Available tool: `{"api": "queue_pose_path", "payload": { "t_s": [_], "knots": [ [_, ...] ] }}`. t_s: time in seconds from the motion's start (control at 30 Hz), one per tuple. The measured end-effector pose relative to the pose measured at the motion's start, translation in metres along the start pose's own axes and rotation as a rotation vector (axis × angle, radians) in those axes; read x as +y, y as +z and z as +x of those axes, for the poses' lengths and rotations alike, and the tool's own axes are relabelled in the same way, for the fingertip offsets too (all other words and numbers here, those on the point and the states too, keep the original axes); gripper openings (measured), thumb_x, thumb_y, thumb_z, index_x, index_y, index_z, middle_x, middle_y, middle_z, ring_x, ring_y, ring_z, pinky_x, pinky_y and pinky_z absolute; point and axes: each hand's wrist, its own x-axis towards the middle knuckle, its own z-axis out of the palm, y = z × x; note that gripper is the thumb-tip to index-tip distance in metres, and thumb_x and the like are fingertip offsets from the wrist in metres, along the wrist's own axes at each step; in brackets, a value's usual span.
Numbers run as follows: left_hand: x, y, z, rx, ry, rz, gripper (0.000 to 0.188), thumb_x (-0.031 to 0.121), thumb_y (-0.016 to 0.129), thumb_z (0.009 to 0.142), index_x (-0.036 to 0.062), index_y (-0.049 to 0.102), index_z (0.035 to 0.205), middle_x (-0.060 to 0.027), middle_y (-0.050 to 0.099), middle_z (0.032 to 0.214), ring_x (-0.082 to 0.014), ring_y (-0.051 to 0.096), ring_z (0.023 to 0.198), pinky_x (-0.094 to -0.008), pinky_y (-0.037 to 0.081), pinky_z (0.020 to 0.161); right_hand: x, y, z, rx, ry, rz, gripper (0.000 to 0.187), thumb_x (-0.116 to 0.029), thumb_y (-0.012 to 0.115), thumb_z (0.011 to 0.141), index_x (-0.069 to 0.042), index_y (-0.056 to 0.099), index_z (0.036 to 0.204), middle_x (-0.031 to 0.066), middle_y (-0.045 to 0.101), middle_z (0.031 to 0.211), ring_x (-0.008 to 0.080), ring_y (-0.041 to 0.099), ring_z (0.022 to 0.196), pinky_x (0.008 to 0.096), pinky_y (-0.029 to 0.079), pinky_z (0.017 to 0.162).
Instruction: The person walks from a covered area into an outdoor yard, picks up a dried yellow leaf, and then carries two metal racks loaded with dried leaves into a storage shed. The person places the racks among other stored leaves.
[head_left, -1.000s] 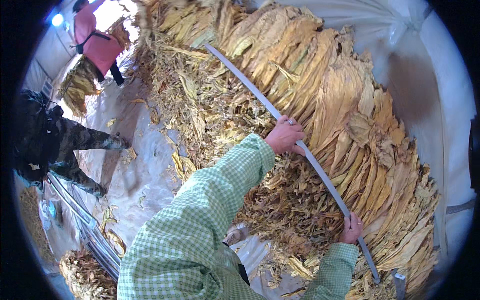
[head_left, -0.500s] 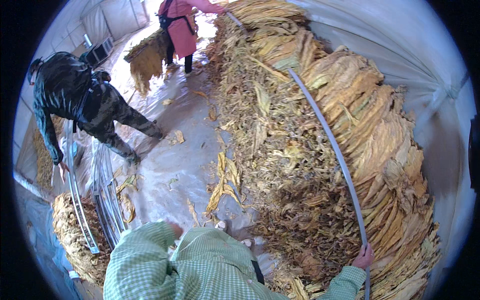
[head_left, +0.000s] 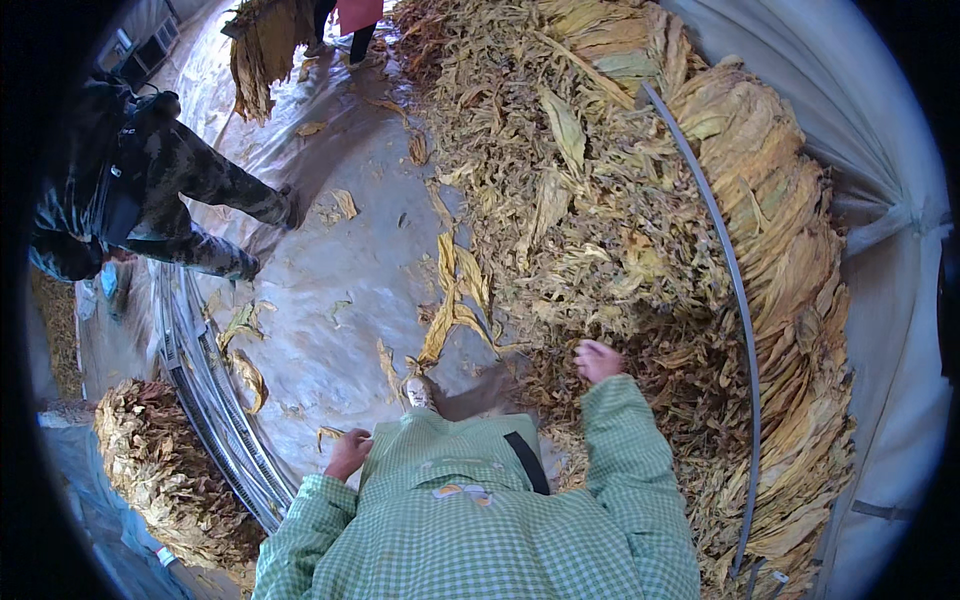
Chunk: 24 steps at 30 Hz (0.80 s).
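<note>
Long metal rod (head_left: 735,290) lengthwise across the dried leaves (head_left: 600,200), near-to-far; both hands released, empty.

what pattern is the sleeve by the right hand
Green and white check, on the sleeve behind the right hand, in the head view.

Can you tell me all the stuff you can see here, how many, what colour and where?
Dried leaf heap: one, yellow-brown, right of the floor.
Metal rod: one, grey, curving across the heap.
Loose leaves: several, yellow, on the floor by the heap.
Plastic sheet: one, silvery grey, covering the floor.
Metal rods bundle: several, grey, lower left.
Leaf bundle: one, brown, beside those rods.
Other people: two, one in dark camouflage at left, one at top carrying leaves.
White tent wall: right.
Left hand: empty, near the floor.
Right hand: empty, over the heap.
</note>
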Motion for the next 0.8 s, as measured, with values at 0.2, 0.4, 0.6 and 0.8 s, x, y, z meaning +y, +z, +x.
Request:
{"api": "queue_pose_path", "payload": {
  "t_s": [0.2,0.4,0.6,0.8],
  "knots": [
    [-0.046,-0.051,0.005,0.071,-0.213,-0.164,0.028,0.018,0.055,0.075,-0.0034,0.056,0.094,-0.0123,0.062,0.076,-0.0162,0.060,0.065,-0.0280,0.049,0.057,-0.038,0.120,0.040,-0.268,-0.067,-0.518,0.027,-0.011,0.056,0.079,-0.002,0.056,0.105,0.0126,0.061,0.095,0.0188,0.059,0.087,0.0291,0.049,0.076],
    [-0.029,-0.046,0.014,0.150,-0.288,-0.384,0.027,0.014,0.055,0.077,-0.0063,0.054,0.094,-0.0131,0.060,0.078,-0.0168,0.060,0.068,-0.0275,0.051,0.058,-0.206,0.154,0.079,0.015,0.048,-0.553,0.031,-0.007,0.052,0.081,-0.001,0.051,0.111,0.0185,0.054,0.107,0.0228,0.052,0.101,0.0329,0.045,0.086],
    [-0.001,-0.019,0.025,0.129,-0.410,-0.477,0.029,0.013,0.055,0.076,-0.0064,0.052,0.098,-0.0147,0.059,0.083,-0.0176,0.059,0.069,-0.0295,0.049,0.062,-0.267,0.130,0.172,0.281,-0.319,-1.237,0.059,0.002,0.060,0.071,-0.003,0.033,0.123,0.0182,0.033,0.128,0.0319,0.043,0.110,0.0395,0.040,0.093],
    [0.059,-0.011,0.064,0.056,-0.196,-0.267,0.027,0.016,0.057,0.076,-0.0047,0.056,0.093,-0.0115,0.061,0.074,-0.0160,0.058,0.065,-0.0275,0.047,0.059,-0.289,0.119,0.228,0.101,-0.013,-1.522,0.046,-0.007,0.058,0.078,-0.003,0.040,0.119,0.0176,0.036,0.127,0.0308,0.040,0.114,0.0410,0.039,0.093]
  ]
}}
